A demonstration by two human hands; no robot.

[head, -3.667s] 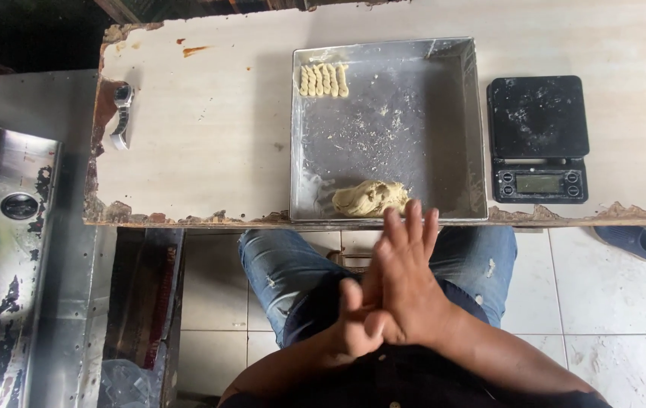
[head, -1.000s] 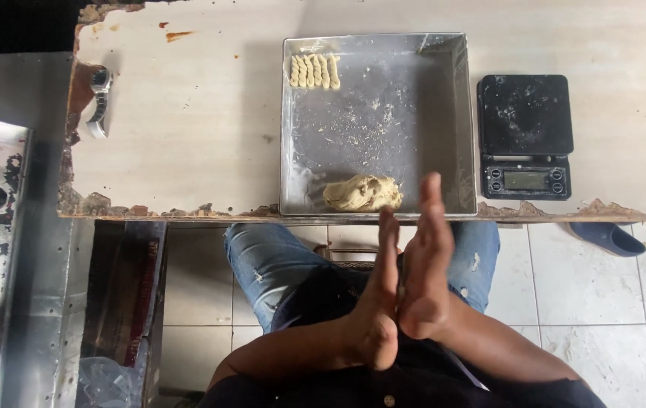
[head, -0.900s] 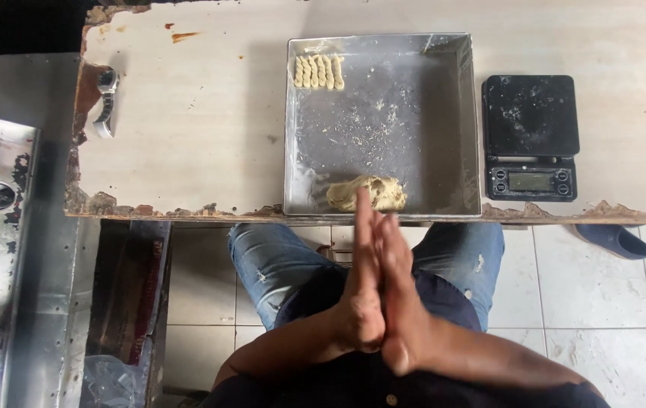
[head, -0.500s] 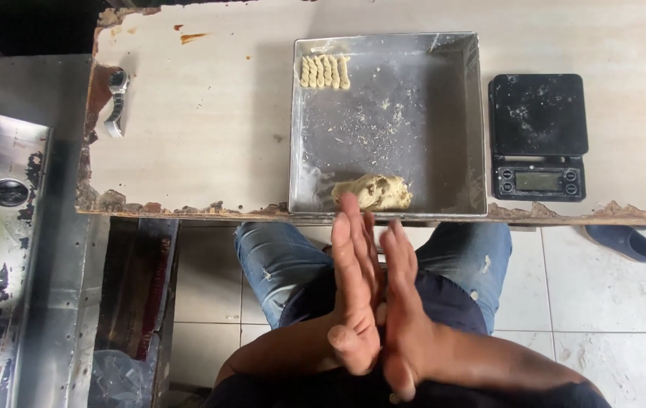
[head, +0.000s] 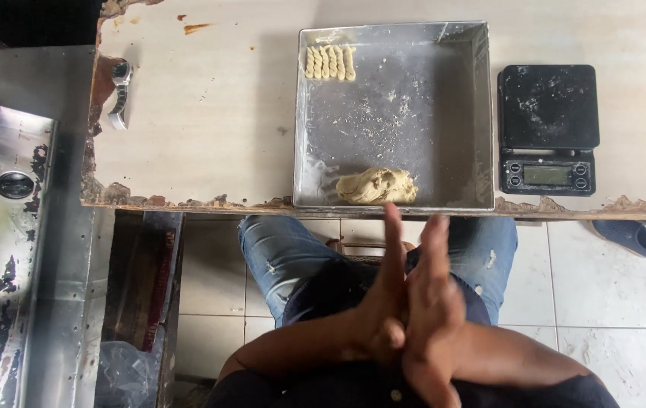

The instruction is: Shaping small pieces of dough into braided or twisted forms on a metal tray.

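Observation:
My left hand (head: 383, 296) and my right hand (head: 436, 302) are pressed palm to palm over my lap, fingers straight and pointing at the table edge. Anything between the palms is hidden. Just beyond the fingertips, a lump of pale dough (head: 377, 185) lies at the near edge of a square metal tray (head: 481, 113). A short row of twisted dough pieces (head: 329, 63) sits in the tray's far left corner. Flour and crumbs dust the tray floor.
A black digital scale (head: 548, 128) stands right of the tray on the worn pale table (head: 202, 113). A wristwatch (head: 120, 94) lies near the table's left edge. A steel machine (head: 13, 189) stands at the left; a blue shoe (head: 631, 236) rests on the tiled floor.
My palms have slid back and forth against each other, each hand's fingertips leading in turn. The dough lump, tray and scale have not moved.

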